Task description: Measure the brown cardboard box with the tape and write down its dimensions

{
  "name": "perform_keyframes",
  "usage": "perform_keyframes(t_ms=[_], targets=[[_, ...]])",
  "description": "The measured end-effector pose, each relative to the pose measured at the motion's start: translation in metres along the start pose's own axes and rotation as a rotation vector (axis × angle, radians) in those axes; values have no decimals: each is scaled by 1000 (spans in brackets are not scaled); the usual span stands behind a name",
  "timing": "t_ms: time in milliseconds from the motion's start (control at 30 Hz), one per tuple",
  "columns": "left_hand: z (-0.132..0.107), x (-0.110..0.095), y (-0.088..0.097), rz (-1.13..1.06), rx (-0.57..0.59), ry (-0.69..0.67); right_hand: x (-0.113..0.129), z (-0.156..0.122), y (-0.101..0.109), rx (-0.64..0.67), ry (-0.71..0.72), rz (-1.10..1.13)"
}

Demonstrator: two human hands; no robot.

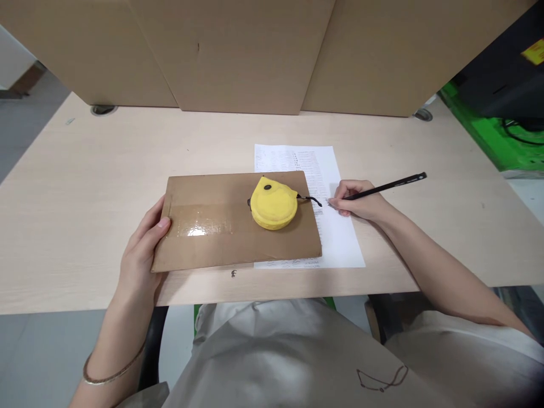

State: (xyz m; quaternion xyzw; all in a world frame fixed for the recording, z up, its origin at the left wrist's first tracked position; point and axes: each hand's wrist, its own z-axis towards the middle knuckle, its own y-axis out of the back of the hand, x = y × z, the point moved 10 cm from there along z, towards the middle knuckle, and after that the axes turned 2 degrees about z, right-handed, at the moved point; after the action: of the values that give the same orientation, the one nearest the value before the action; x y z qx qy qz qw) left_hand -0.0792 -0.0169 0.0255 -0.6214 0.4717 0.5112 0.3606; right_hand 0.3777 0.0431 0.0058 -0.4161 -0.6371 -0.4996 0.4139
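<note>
**Left hand [140, 245] grips flat brown cardboard rectangle [204, 195]; right hand [360, 199] pinches slim black pencil [389, 186]**

Nearest, beyond the wearer's pale grey clothing [272, 348], the left hand clasps the cardboard's left edge, thumb on top and other fingers mostly hidden; that hold probably keeps the piece steady. On the cardboard's right half rests a yellow, rounded case with a pointed corner [274, 208], much like a tape measure, well to the right of the left hand and touched by neither. Its thin black strap [312, 199] reaches past the cardboard's edge, ending near the right hand's fingertips. The cardboard overlaps a white printed paper sheet [342, 246], leaving a right-hand strip uncovered, presumably to give the pencil room. The right hand grips the pencil low; whether its tip meets the paper, I cannot tell. Behind, tall brown cardboard panels [238, 56] stand along the pale wood-grain surface [68, 238].
</note>
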Motion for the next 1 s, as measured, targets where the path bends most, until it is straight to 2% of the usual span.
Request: perform_keyframes(t_ms=[667, 1000], targets=[[1, -1, -2, -4, 18, -24, -1, 0, 2, -11, -4, -20], [-2, -2, -3, -9, 6, 5, -5, 1, 3, -19, -26, 0]])
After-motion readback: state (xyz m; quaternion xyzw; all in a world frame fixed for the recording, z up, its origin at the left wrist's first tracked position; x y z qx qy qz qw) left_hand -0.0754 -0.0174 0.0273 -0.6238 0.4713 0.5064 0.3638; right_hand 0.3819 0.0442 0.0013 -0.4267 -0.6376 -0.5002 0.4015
